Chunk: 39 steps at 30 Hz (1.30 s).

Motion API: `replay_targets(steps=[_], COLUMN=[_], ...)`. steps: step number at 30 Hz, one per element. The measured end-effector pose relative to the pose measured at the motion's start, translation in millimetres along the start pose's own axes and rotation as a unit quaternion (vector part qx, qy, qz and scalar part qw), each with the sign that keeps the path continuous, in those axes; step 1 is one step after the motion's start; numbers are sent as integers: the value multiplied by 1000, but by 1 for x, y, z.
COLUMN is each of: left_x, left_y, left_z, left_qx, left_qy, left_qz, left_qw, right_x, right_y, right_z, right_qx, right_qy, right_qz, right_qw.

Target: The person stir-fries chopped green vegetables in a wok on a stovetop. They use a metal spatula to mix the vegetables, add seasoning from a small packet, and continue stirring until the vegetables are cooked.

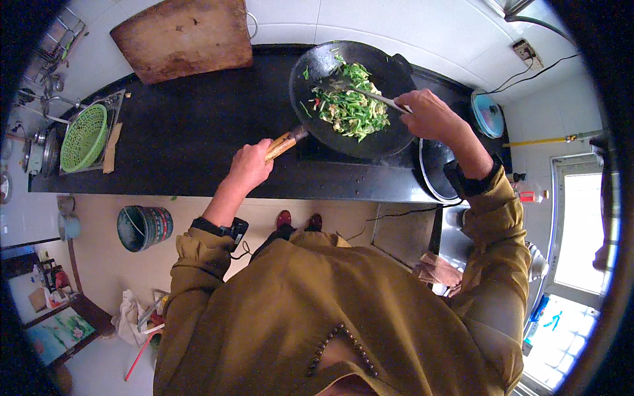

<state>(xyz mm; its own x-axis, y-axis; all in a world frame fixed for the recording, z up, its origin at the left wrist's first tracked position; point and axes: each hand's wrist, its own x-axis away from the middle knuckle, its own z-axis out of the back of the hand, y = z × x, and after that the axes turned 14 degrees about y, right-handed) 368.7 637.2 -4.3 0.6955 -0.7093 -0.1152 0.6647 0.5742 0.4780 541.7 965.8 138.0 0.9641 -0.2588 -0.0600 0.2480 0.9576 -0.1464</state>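
My left hand (250,163) is closed round the wooden handle (281,146) of a dark wok (307,94), at the wok's lower left. My right hand (427,113) grips a metal spatula (374,96) over the wok's right side, and the spatula's head lies at the left edge of the food. Chopped green vegetables with pale pieces and a bit of red (354,111) are heaped in the middle of the wok. A few green scraps stick to its wall. What supports the wok is mostly hidden beneath it.
A wooden cutting board (185,37) leans on the tiled wall behind the black counter (198,119). At the left, a green plastic basket (85,138) stands by the sink. A dark pan (438,168) and a blue-lidded pot (488,115) are at the right; a bucket (145,228) is on the floor.
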Motion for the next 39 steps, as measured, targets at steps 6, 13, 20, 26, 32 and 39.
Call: replay_targets(steps=[6,13,20,26,32,39], left_x=[-1,0,-2,-1,-2,-1], left_y=[-1,-6,-3,1,-2,-1], left_z=[-1,-5,-3,0,-2,-1], left_qx=[-3,3,5,-11,-10,-14], left_qy=[1,7,-4,-15,-9,-13], left_qz=[-6,-7,-3,4,-6,-8], left_qw=[1000,1000,1000,1000,1000,1000], right_x=[-13,41,88,40,50,85], right_y=[-8,31,5,4,28,23], right_z=[-22,16,111,39,78,97], right_qx=[31,-4,10,-141,-236,25], right_qy=[50,21,-177,-143,-137,-41], right_qz=[-83,14,-38,-122,-231,35], right_qw=[995,1000,983,972,934,998])
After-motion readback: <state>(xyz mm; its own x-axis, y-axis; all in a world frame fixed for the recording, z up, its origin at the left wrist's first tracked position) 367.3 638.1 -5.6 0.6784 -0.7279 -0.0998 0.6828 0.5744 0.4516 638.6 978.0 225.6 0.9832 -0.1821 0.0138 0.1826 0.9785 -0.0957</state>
